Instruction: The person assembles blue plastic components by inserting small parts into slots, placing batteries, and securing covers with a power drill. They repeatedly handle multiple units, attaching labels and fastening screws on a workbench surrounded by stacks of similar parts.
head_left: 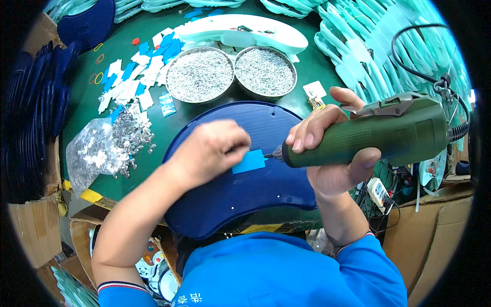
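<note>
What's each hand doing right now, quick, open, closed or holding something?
Left hand: blurred, fingers curled near the blue tab; can't tell if holding anything.
Right hand: closed, holding the green power screwdriver.

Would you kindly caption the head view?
Right hand holding a green electric screwdriver over a navy panel, left hand near blue plate.

A single wide fisheye camera, the left one of a pair worn on the person's head, looks steeply down from above the blue shirt (266,271) and outward over the green surface (321,69). It sits near enough that the dark blue panel (250,189) fills much of the middle, while the left forearm (151,197) and right forearm (345,217) rise from the lower part. The view is upright and unmirrored, bounded by a black circular rim toward which straight edges bend
</note>
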Available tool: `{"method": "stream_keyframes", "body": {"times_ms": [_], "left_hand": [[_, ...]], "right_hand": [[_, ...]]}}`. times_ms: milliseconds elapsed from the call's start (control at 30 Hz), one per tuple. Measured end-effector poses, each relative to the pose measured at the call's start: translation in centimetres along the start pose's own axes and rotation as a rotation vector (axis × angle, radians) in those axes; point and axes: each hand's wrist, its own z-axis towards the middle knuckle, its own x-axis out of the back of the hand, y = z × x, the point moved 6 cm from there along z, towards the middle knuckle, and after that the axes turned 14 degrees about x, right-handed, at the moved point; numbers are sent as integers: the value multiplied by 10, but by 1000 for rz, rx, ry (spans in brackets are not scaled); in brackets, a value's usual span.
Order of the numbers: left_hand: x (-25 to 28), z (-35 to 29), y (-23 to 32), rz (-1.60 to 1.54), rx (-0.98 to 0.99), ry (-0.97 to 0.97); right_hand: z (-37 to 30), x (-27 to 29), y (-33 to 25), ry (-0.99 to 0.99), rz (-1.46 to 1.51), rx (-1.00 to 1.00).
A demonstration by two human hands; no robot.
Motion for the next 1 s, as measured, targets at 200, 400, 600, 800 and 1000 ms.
{"method": "stream_keyframes", "body": {"times_ms": [200, 400, 600, 800, 1000], "left_hand": [[-7, -3, 18, 70, 47, -87], [-7, 2, 27, 65, 55, -167], [-8, 4, 31, 113, 117, -194], [-10, 1, 29, 128, 97, -131], [-22, 3, 26, 138, 71, -159]], "right_hand": [[9, -17, -1, -85, -14, -20], [14, -23, -1, -146, 2, -52], [10, -18, -1, -176, 4, -116], [4, -7, 0, -176, 3, -112], [-1, 0, 7, -137, 61, -126]]}}
